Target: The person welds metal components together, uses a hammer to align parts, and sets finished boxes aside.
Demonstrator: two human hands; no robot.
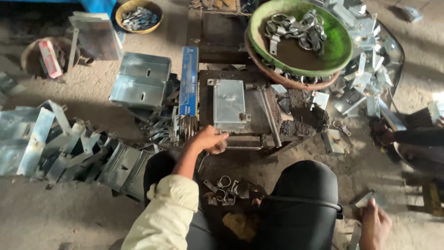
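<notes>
L hand (210,140) fisted fwd; R hand (375,225) low, fingers curled.

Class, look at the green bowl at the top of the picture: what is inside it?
Inside the green bowl lies a heap of grey metal ring clamps on a brown patch. Whatever sits beneath the heap is covered.

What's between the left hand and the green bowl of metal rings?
In the head view, a flat grey metal plate lies between the left hand and the green bowl.

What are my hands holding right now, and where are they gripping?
Right hand holds a small metal piece by its lower end. Left hand is closed; what it grips cannot be told.
</notes>
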